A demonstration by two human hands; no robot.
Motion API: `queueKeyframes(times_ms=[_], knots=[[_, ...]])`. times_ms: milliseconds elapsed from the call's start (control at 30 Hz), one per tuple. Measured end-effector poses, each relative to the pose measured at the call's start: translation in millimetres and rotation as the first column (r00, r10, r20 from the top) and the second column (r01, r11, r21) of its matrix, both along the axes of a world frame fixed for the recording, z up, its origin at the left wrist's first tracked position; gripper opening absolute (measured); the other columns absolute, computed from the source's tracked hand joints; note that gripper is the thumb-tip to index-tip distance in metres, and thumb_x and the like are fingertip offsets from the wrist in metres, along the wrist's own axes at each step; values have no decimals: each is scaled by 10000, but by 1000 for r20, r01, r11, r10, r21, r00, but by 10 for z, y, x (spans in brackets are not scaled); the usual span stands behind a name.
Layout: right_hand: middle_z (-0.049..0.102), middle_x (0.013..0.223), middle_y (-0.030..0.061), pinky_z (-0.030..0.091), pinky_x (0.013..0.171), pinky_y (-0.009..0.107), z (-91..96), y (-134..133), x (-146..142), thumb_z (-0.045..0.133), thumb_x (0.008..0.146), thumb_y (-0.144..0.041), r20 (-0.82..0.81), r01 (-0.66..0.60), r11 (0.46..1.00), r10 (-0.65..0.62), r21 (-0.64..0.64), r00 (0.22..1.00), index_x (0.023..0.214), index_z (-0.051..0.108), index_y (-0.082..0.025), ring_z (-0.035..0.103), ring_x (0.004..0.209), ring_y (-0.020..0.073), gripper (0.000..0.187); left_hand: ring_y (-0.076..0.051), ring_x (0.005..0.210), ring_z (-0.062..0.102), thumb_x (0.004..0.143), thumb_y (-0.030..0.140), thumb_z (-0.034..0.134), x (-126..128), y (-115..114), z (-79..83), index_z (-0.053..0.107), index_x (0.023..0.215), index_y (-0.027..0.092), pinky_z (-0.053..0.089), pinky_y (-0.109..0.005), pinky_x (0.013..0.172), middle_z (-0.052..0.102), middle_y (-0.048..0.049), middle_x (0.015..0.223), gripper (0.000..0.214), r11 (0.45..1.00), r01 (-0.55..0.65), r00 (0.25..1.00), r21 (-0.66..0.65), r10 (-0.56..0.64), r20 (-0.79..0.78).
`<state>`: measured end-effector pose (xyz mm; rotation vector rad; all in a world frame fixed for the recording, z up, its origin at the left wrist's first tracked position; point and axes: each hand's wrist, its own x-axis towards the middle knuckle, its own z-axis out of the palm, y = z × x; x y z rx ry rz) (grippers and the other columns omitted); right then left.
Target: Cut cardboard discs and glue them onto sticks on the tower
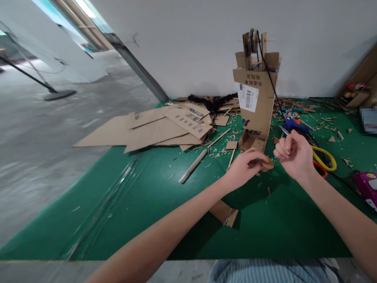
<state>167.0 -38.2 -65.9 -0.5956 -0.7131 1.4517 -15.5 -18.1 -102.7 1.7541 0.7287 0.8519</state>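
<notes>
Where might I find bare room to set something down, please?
Mostly bare: the green table between the shiny strip and the left forearm, and toward the front, right of the folded cardboard. Crowded: around and right of the cardboard tower, with scraps and scissors.

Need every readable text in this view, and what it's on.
"快递面单 粘贴处", upside down: standing cardboard box.
Dark lettering low on the same box: seems to include "SK", not certain.
White label on that box: barcode, print too small to read.
Flat cardboard sheet: dark characters, too blurred to read surely.
</notes>
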Motion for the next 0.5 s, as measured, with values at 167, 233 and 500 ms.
queueKeyframes(times_ms=[167,233,500], knots=[[282,433,-42,291,461,260,99,-43,-16,606,773,-281,34,24,999,-25,43,999,418,420,-198,289,423,88,409,-153,758,716,750,105,593,63,-73,25,714,938,149,642,-255,574,703,-86,1053,228,968,-45,999,-247,44,-8],[269,434,-42,288,462,268,115,-54,-36,595,772,-301,48,29,998,-32,63,998,417,414,-203,280,420,93,411,-162,754,724,751,104,600,98,-109,55,720,915,147,651,-266,591,726,-80,971,208,948,-61,998,-313,66,6],[371,419,-28,283,500,298,15,-99,-213,651,739,-334,156,81,987,-102,137,982,395,503,-217,323,449,113,393,-172,750,741,796,121,717,206,-280,185,663,950,133,641,-281,624,732,-58,855,164,777,-66,973,-626,188,131]])
